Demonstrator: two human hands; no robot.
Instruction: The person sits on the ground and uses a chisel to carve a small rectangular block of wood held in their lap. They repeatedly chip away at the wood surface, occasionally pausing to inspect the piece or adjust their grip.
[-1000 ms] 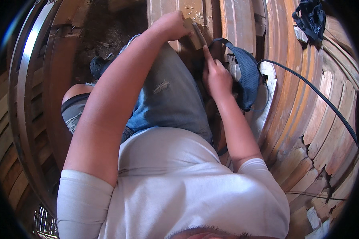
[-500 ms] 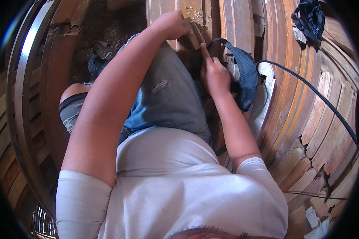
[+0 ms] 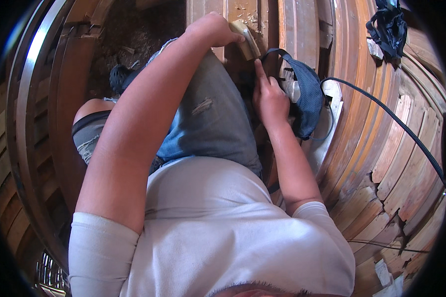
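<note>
Near the top middle, my left hand (image 3: 214,29) is closed on a small wooden block (image 3: 244,43) with a pale strip along its length, its thumb over the near side. The block is tilted above the boards; its exact kind is hard to make out. Just below and to the right is my right hand (image 3: 271,99). Its index finger is stretched up to the near end of the block, while the other fingers are curled under. What lies inside those curled fingers is hidden.
Curled wood shavings (image 3: 248,15) lie on long brown boards (image 3: 352,109). A dark blue fabric strap (image 3: 302,84) sits right of my right hand, with a black cable (image 3: 381,104) running rightward. A black bundle (image 3: 387,29) rests at top right. Wooden rails (image 3: 27,99) stand left.
Both hands have shifted slightly right and toward me with the block. More of the block's upper face now shows. My right index finger still reaches its near end.
</note>
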